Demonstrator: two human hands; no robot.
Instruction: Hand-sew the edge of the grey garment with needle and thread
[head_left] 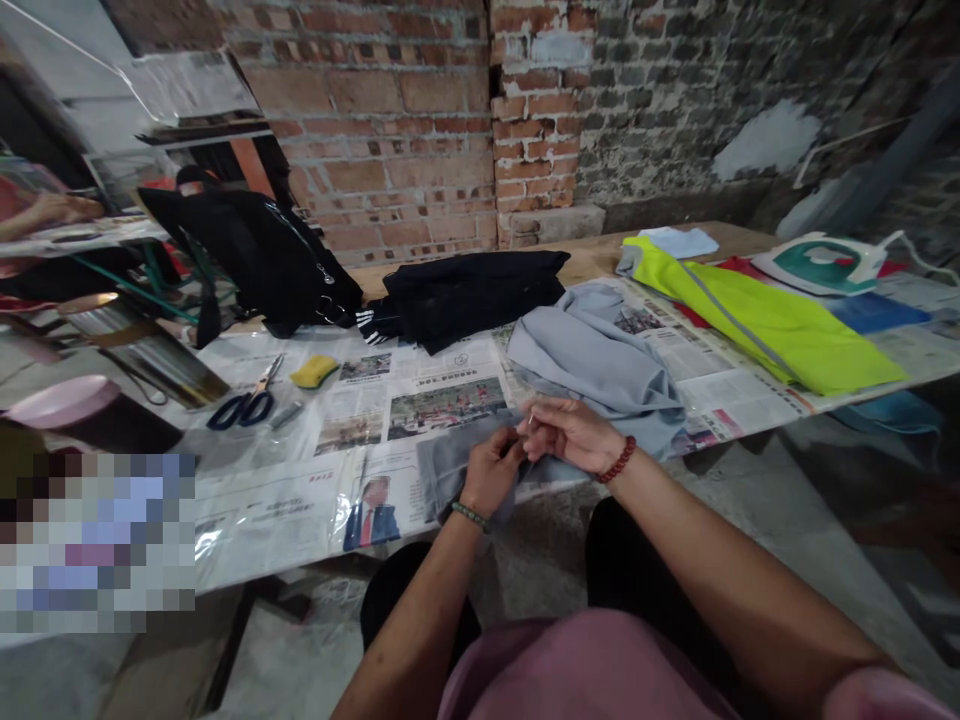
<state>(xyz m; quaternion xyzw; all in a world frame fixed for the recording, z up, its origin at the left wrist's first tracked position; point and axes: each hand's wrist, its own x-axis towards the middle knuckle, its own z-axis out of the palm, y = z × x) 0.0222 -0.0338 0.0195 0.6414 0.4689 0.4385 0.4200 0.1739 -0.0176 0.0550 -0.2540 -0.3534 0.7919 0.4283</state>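
Observation:
At the table's front edge, a grey garment point(592, 350) lies bunched, its darker grey part point(444, 462) reaching left under my hands. My left hand point(491, 468), with a green bead bracelet, is closed and pinches a fold of this grey cloth. Close beside it, nearly touching, my right hand point(574, 432) wears a red bead bracelet. Its thumb and forefinger are pressed together on a thin, pale, needle-like sliver point(531, 421), too small to make out fully. The cloth between the two sets of fingertips is mostly hidden.
Plastic-covered newspaper point(300, 500) lines the table. Leftward are scissors point(255, 400), a yellow sponge point(313, 372), a steel flask point(142, 345) and a pink-lidded cup point(90, 412). Behind lie black clothes point(472, 290) and a black bag point(262, 255); rightward, a yellow vest point(765, 315) and an iron point(821, 262).

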